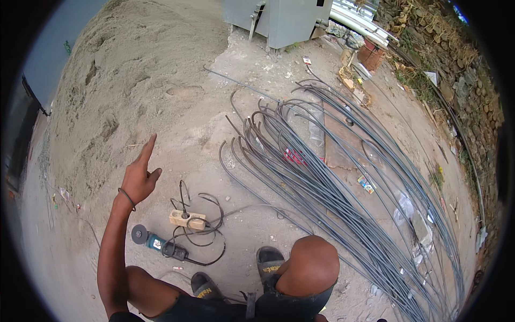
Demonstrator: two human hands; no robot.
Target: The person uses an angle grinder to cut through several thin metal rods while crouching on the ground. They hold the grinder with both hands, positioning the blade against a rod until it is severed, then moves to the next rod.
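My left hand (140,176) is raised in front of me, its index finger stretched forward and its thumb apart; it holds nothing. It hangs over the ground beside the sand pile, and a dark band circles the wrist. Below it on the ground lies a teal angle grinder (155,243) with a round dark disc. A wooden-coloured power socket block (189,219) is just beyond the grinder, with a plug standing in it. Black cable (221,236) loops around both. My right hand does not show.
A long bundle of steel rods (332,198) runs from ahead of me to the lower right, bent at its far ends. A big sand pile (134,64) rises at the far left. A grey metal cabinet (295,24) stands at the back. Plastic scraps (405,209) lie right.
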